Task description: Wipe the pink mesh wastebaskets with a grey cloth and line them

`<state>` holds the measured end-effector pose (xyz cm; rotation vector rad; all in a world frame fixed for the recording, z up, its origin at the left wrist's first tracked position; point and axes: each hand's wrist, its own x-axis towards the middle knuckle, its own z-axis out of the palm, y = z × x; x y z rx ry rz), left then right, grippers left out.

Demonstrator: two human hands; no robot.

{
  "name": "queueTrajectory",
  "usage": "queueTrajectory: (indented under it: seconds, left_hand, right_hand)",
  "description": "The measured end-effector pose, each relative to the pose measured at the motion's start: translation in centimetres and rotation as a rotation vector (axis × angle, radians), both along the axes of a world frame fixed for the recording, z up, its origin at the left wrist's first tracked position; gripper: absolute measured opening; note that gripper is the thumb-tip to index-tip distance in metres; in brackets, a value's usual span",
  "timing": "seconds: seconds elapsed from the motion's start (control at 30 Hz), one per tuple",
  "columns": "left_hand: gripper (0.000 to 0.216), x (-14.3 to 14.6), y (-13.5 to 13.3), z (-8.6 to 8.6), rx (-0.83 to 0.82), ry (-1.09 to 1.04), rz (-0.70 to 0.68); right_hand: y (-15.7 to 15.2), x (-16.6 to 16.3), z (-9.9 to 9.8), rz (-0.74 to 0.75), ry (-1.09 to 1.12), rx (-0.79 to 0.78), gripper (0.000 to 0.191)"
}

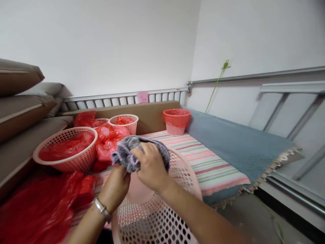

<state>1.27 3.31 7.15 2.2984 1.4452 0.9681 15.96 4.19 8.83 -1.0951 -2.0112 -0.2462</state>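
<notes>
Cloth (128,154), grey, fuzzy, bunched between left hand (115,186) and right hand (151,167).

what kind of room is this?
Probably a bedroom: a metal bed rail along the wall, a striped sheet and blue blanket on the bed, stacked cushions at left.

— What surrounds the bed (228,145)?
— White walls (114,40) behind it and to its right; a metal rail (122,98) along its far edge; brown cushions (20,105) stacked at its left; grey floor (243,217) below its near corner.
</notes>
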Motion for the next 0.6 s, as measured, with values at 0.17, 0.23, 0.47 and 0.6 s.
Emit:
queueTrajectory:
  seconds: [0.17, 0.23, 0.47, 0.6]
  left_hand:
    - [0.034, -0.2, -0.2, -0.5, -0.005, 0.049, 0.065]
    - [0.036, -0.4, -0.3, -0.7, 0.001, 0.067, 0.051]
    - [0.045, -1.4, -1.3, -1.7, -0.002, -0.094, 0.007]
    - [0.042, -1.8, -1.7, -1.9, -0.038, -0.123, 0.012]
  right_hand:
    - [-1.2, -1.7, -0.2, 0.111, -0.036, 0.014, 0.034]
    - [-0.8, -1.0, -0.2, 0.111, -0.006, 0.006, 0.035]
    - [1.1, 4.1, -1.7, -0.122, 0.225, -0.055, 0.042]
    - [0.9, 7.6, -4.5, -0.303, 0.395, -0.159, 0.048]
